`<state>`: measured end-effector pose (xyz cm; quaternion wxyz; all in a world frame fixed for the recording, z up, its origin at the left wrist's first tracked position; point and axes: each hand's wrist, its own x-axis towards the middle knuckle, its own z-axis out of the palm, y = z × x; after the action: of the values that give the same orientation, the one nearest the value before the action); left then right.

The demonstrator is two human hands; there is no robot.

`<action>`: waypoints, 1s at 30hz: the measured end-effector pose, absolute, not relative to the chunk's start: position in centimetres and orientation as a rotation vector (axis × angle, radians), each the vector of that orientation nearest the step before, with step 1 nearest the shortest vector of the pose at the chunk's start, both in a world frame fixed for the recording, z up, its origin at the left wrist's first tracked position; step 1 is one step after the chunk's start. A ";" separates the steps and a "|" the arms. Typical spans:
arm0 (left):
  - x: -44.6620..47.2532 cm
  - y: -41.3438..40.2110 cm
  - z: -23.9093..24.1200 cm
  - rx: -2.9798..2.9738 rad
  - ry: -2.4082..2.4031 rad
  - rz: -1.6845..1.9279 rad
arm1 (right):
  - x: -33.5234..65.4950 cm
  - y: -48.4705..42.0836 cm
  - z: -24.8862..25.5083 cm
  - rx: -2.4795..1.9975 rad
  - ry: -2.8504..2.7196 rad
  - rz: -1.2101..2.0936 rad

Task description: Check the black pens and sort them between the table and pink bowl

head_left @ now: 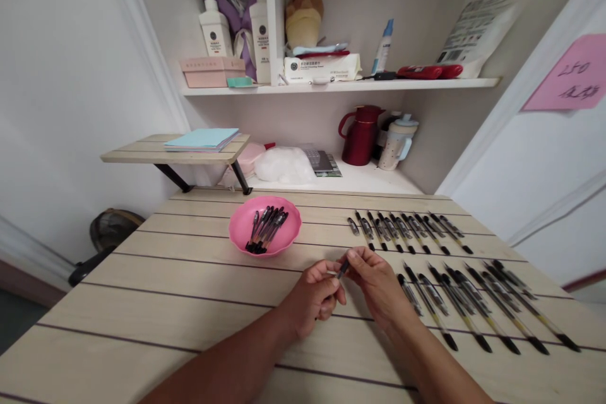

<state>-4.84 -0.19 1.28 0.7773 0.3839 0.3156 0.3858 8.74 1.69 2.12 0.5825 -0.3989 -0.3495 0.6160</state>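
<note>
A short dark stretch of a pen (343, 269) shows between my hands, the rest of it hidden by fingers. My left hand (313, 295) is closed around its lower end. With thumb and fingers pinched, my right hand (374, 279) grips its upper end. Just beyond my left hand stands a pink bowl (291, 241) with a scalloped rim, holding a bunch of black pens (267, 227). To the right of my right hand lie uncapped pens (480, 319) with clear caps (434, 295) beside them. Farther back is another row of uncapped pens (416, 233) and caps.
A small raised shelf (137, 150) on black legs bears blue paper (201, 139) at the back left. Behind the table are a red jug (362, 136), a light cup (396, 144) and a white plastic bag (284, 166). An upper shelf (341, 86) holds bottles and boxes.
</note>
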 end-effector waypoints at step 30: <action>-5.0 0.1 1.3 0.781 0.716 0.806 | 13.7 9.2 2.9 -2.130 -2.291 -0.064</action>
<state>-4.99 0.11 1.29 0.7866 0.3622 0.3323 0.3737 13.66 9.21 2.87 0.0066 -0.6808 -0.7322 -0.0203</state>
